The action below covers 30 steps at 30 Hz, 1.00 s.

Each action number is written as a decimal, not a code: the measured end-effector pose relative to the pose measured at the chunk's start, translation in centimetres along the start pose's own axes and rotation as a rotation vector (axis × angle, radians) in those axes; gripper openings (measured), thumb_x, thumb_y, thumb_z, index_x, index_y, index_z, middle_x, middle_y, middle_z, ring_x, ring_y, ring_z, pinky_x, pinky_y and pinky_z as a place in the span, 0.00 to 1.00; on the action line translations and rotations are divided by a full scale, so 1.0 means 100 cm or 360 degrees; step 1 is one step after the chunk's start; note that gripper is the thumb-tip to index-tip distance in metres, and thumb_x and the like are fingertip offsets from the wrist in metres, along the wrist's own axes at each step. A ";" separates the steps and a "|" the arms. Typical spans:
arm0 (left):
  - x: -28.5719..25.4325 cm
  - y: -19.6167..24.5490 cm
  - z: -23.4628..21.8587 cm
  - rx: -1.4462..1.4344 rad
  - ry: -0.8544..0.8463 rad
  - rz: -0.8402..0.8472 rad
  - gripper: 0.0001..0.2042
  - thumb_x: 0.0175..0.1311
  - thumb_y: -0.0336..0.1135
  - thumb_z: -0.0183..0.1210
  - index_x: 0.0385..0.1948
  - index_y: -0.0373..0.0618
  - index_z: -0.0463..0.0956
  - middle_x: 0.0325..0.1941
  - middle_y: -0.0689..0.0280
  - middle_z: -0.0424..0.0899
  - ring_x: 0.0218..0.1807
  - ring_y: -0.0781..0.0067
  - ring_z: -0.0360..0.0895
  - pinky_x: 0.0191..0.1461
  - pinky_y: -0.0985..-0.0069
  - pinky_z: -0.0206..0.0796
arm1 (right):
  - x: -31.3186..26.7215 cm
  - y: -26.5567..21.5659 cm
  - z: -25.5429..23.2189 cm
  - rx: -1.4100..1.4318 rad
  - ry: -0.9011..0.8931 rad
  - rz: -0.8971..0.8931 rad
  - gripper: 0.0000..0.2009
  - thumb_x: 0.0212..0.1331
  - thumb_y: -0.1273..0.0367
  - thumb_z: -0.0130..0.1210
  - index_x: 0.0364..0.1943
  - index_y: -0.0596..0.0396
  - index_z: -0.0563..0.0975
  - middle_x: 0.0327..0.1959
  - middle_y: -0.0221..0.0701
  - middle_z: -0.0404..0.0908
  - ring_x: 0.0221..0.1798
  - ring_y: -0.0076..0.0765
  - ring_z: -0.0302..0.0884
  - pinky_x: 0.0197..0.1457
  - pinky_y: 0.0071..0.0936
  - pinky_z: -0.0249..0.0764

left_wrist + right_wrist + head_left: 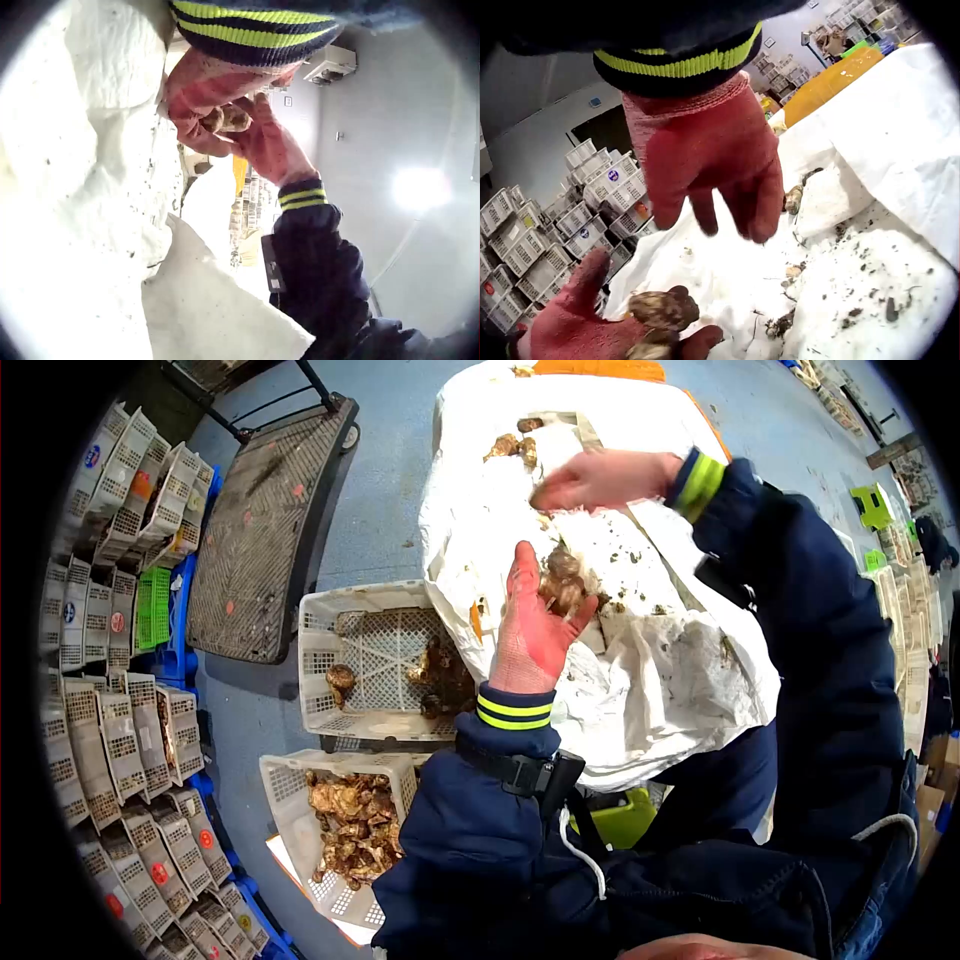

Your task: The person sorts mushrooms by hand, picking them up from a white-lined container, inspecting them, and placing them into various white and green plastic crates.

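In the head view, the left hand [535, 625] is palm up, its thumb raised and its fingers round brown shells [565, 582]. The right wrist view shows the same shells [661, 309] in the gloved left hand [585, 330], fingers curled at their far side. The right hand [610, 480] is above the white sheet [480, 490], farther from the body. Its fingers hang loosely apart in the right wrist view, the hand [705, 157] holding nothing. In the left wrist view a shell [234, 118] shows between the left hand [210, 94] and the right hand [276, 150].
Loose shells [503, 446] and dark bits lie on the sheet. Left of it stand a white crate [312, 660] with some shells and another crate [283, 785] holding many. Beyond are a flat trolley [255, 540] and stacked crates [120, 730].
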<state>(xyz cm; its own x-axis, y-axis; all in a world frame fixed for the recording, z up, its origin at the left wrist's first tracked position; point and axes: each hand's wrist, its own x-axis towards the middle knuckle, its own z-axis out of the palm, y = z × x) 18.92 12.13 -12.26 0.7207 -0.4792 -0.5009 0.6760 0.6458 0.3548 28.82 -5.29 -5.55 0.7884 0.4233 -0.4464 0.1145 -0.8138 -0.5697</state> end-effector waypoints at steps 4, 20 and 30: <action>0.010 -0.001 -0.016 -0.0066 0.0049 -0.0098 0.09 0.61 0.38 0.51 0.41 0.50 0.71 0.35 0.65 0.77 0.38 0.69 0.75 0.36 0.75 0.71 | 0.109 0.050 0.016 -0.1167 0.0871 0.0294 0.18 0.55 0.60 0.47 0.47 0.55 0.72 0.43 0.37 0.77 0.44 0.41 0.75 0.46 0.35 0.72; -0.001 0.002 -0.012 -0.0233 -0.0105 -0.0096 0.13 0.64 0.39 0.45 0.49 0.54 0.67 0.43 0.70 0.75 0.39 0.75 0.72 0.34 0.81 0.69 | 0.139 0.054 0.012 -0.1206 0.1083 -0.0206 0.13 0.50 0.73 0.48 0.42 0.54 0.71 0.40 0.37 0.75 0.45 0.40 0.73 0.48 0.30 0.68; -0.011 0.000 -0.020 -0.0124 -0.0407 -0.0178 0.09 0.62 0.30 0.49 0.43 0.52 0.71 0.41 0.65 0.78 0.44 0.67 0.75 0.36 0.78 0.73 | -0.012 0.053 0.008 0.1901 0.0501 -0.0628 0.22 0.59 0.66 0.48 0.58 0.55 0.60 0.48 0.39 0.72 0.48 0.35 0.73 0.52 0.30 0.71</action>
<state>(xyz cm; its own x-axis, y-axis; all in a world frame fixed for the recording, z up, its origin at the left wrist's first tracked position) 17.81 13.83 -13.34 0.6643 -0.6780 -0.3148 0.7469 0.6193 0.2421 28.00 -9.81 -8.62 0.9511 0.3081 -0.0208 -0.1081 0.2690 -0.9571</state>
